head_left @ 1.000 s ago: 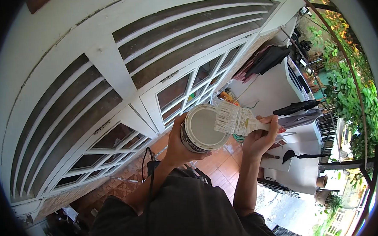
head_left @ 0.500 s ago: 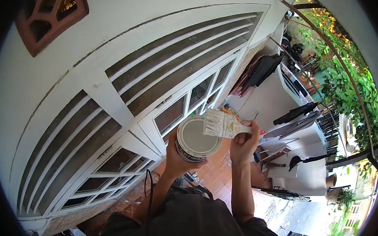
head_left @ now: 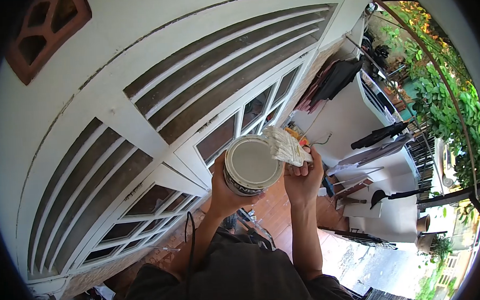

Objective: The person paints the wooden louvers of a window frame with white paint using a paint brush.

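Note:
My left hand (head_left: 225,193) is wrapped round the side of a paint can (head_left: 242,187), holding it up in front of my chest. The can is open at the top, and pale grey-white paint (head_left: 253,156) shows inside its rim. In my right hand (head_left: 306,182) is a wide paintbrush (head_left: 286,146), gripped near the handle, with its handle largely hidden by the fingers. White paint coats the bristles, which point up and left and overlap the can's right rim in this view.
Ahead stands a white wall with louvred vents (head_left: 230,58) and white-framed windows (head_left: 151,217). Dark clothes (head_left: 337,82) hang at the right, beyond the windows. Below lies a tiled floor (head_left: 276,213). Green plants (head_left: 449,106) grow behind a metal frame at far right.
The paintbrush has turned in my right hand, its bristles shifting right and tilting more upright. My left hand keeps the can in nearly the same place. The view has shifted slightly.

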Tool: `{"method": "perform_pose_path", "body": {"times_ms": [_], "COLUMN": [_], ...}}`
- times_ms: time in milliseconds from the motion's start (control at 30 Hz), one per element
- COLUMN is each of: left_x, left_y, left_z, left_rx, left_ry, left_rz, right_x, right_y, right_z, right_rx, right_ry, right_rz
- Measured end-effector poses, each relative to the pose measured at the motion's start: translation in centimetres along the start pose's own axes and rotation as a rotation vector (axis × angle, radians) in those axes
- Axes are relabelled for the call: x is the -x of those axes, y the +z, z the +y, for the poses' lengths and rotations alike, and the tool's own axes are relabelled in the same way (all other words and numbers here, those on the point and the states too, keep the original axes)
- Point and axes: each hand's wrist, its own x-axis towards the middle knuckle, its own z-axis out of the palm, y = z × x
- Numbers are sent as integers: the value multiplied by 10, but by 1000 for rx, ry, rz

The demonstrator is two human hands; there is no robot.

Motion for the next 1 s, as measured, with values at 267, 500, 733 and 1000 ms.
{"method": "perform_pose_path", "body": {"times_ms": [267, 500, 733, 1000], "left_x": [1, 9, 27, 42], "left_y": [-6, -14, -37, -58], "left_z": [-3, 21, 10, 2], "left_rx": [32, 10, -178, -250], "left_ry": [-30, -103, -156, -210], "left_rz": [47, 58, 73, 141], "right_x": [-22, -159, -299, -334], "right_y": [-1, 18, 68, 91], "right_z": [1, -14, -42, -25], "right_rx": [11, 169, 251, 213], "right_ry": [-108, -546, -783, -794], "right_rz": [-95, -186, -214, -165]}}
